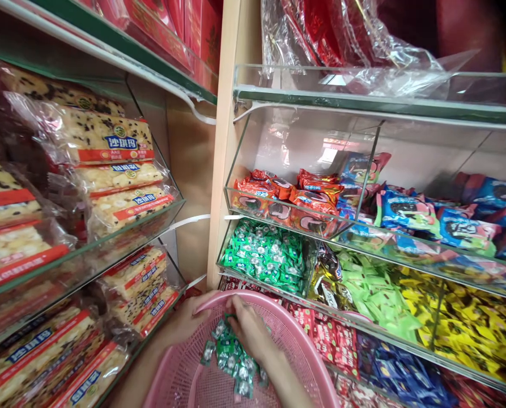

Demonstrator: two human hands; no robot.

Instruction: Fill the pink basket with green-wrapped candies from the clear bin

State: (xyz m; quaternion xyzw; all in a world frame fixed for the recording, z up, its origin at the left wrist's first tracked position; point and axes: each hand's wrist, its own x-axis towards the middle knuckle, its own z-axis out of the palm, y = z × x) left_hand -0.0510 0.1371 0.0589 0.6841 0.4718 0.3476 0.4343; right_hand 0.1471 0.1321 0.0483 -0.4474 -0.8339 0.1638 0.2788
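Observation:
A pink plastic basket (303,340) with mesh sides is tilted below the shelves. My left hand (191,314) is wrapped over its far left rim, with the fingers partly hidden. Inside the basket, a loose heap of small green-and-clear wrapped candies (236,362) lies on the bottom. Over this heap, my right hand (248,328) has its fingers curled inward. Some green wrapper shows at its fingertips; how many candies it holds is hidden. Just beyond the basket, a glass bin holds a pile of the same kind of green candies (263,252).
Packaged sachima bars (117,139) fill the glass shelves at left. Red-orange snack packs (303,192) and blue-pink packs (409,212) sit above the candy bins. Light green candies (375,294) and yellow candies (477,323) lie at right. A wooden post (222,170) divides the shelves.

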